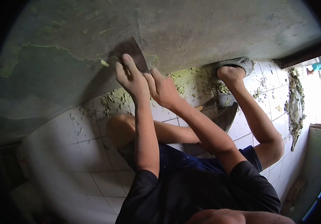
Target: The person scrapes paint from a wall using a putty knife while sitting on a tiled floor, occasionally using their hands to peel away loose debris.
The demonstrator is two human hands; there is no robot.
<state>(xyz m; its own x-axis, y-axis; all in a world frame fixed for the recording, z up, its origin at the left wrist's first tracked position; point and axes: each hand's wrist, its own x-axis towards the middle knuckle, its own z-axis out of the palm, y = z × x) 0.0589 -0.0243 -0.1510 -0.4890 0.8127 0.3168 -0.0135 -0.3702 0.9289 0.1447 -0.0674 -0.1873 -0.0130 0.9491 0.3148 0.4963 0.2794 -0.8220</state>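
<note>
Head view: scraping step under way, I judge. My left hand [130, 80] and right hand [164, 89] both clench the scraper [132, 54], its blade flat against the wall [205, 30] above my knuckles. Next stroke calls for firm pressure. Paint flakes [190, 80] litter the tiled floor [89, 142].

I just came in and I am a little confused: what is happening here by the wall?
A person sits on the tiled floor and presses a wide scraper blade against the wall with both hands. The left hand and right hand push it together. Greenish paint flakes lie scattered below.
</note>
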